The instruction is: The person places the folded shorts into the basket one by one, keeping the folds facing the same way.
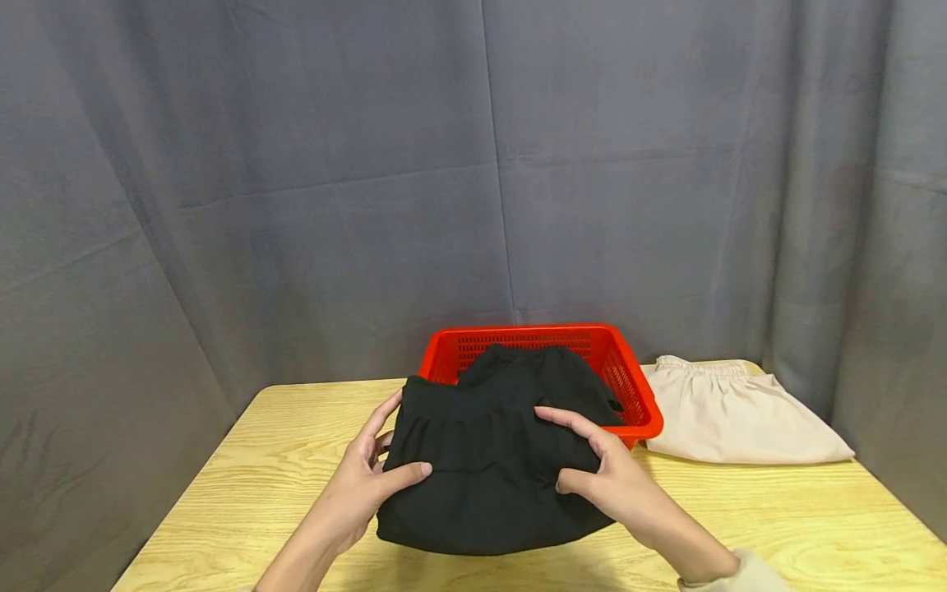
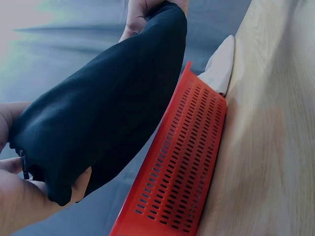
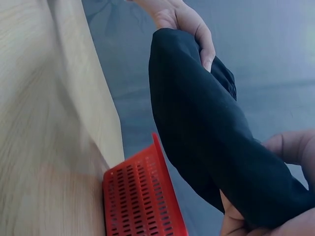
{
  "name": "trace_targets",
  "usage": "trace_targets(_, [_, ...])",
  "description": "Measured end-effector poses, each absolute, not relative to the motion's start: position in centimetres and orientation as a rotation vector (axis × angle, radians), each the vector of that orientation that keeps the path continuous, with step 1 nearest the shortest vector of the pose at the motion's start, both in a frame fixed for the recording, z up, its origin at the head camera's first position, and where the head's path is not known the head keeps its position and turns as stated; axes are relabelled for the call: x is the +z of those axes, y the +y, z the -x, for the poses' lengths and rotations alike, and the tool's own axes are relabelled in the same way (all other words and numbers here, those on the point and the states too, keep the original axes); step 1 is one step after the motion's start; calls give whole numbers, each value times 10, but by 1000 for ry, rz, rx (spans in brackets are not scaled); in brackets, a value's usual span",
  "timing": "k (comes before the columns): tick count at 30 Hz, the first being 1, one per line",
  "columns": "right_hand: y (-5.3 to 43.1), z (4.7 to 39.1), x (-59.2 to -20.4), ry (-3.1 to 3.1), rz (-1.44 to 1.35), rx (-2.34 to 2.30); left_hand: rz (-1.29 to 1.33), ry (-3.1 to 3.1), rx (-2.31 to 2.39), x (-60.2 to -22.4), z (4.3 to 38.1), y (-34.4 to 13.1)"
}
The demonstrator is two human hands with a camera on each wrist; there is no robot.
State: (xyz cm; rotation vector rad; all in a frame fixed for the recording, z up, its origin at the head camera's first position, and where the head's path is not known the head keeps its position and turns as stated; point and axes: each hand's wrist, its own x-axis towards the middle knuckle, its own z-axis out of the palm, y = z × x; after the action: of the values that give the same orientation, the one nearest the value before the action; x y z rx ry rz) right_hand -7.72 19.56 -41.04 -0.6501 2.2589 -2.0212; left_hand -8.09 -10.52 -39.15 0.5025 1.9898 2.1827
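Folded blk garment (image 1: 488, 485) w/ a wide waistband is held up betw. both hands, clear of the wood-grain table (image 1: 296, 436) & on the near side of the red perforated plastic basket (image 1: 528, 330). L hand (image 1: 362, 481) grips its L edge, thumb on the near face, other fingers round the back; R hand (image 1: 610, 473) pinches the R side, thumb & index on the near face. So the bulk sits betw. the two grips, btm edge hanging below the thumbs.

Hard to see: most fingers behind the cloth in head view; wrist views show some fingertips underneath. Garment blocks part of the basket & of the dark clothing (image 1: 580, 382) inside, type unclear. Beige gathered-waist garment (image 1: 740, 419) on table, R of basket, partly hidden by it. Forearms cut off at frame btm.
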Motion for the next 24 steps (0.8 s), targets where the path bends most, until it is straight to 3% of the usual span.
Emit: trace_targets(24, [220, 93, -399, 2346, 538, -2077, -591, 2102, 2113, -384, 127, -77])
